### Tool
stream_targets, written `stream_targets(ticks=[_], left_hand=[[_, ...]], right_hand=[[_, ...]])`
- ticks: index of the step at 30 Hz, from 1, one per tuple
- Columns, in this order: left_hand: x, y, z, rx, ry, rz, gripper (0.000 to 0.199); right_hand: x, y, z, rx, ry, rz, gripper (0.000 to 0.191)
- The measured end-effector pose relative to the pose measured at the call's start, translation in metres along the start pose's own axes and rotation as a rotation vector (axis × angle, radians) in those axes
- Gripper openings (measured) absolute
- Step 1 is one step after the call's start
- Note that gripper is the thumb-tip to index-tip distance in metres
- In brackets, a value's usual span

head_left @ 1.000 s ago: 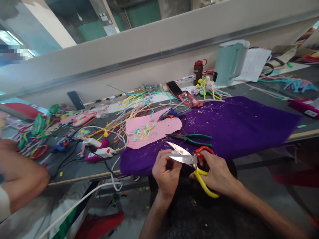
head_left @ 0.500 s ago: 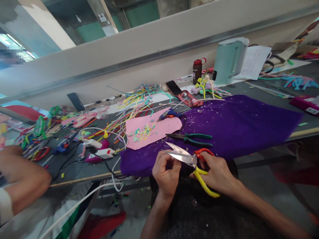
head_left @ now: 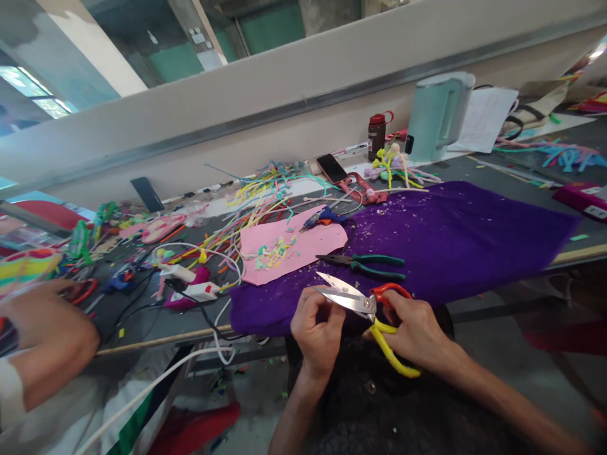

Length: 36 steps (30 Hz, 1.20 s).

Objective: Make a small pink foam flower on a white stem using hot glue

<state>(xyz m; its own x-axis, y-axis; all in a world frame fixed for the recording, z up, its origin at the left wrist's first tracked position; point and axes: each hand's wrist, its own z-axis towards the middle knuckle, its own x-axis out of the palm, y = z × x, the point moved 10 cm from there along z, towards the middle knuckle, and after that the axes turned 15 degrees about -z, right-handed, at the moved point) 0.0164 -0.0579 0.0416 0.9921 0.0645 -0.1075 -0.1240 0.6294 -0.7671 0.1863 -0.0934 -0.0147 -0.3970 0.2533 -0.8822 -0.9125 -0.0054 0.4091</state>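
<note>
My right hand [head_left: 412, 325] grips the scissors [head_left: 367, 305] by their red and yellow handles, with the blades apart and pointing left. My left hand [head_left: 317, 325] is closed in a pinch by the lower blade; whatever lies between its fingers is too small to make out. Beyond the blades, green-handled pliers [head_left: 374, 262] lie on a purple cloth [head_left: 455, 240]. A pink sheet [head_left: 303, 256] bears small cut pieces [head_left: 277, 251] in yellow and green, and a blue glue gun [head_left: 325, 217] rests on its upper edge.
Colourful stems [head_left: 256, 196], a phone [head_left: 332, 169], a dark bottle [head_left: 377, 136] and a teal pitcher [head_left: 439, 117] stand or lie along the back. Power strips [head_left: 194, 292] with cables sit at left. Another person's hand [head_left: 52, 309] is at far left, near red-handled scissors [head_left: 85, 292].
The other person's hand at far left has reached further forward, and a striped colourful item now shows beside it. My hands and the scissors look almost unchanged.
</note>
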Motion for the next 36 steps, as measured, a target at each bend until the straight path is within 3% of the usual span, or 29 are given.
stream_targets(ticks=[15,25,36], left_hand=[[0.004,0.041,-0.016,-0.327,-0.043,-0.293,0.013],[0.004,0.045,-0.016,-0.364,-0.062,-0.329,0.014],[0.01,0.034,-0.012,-0.348,-0.027,-0.342,0.009]], right_hand=[[-0.01,0.009,0.002,-0.01,-0.04,-0.062,0.031],[-0.002,0.007,0.002,-0.023,-0.038,-0.025,0.032],[-0.017,0.012,0.001,-0.044,-0.111,-0.074,0.031]])
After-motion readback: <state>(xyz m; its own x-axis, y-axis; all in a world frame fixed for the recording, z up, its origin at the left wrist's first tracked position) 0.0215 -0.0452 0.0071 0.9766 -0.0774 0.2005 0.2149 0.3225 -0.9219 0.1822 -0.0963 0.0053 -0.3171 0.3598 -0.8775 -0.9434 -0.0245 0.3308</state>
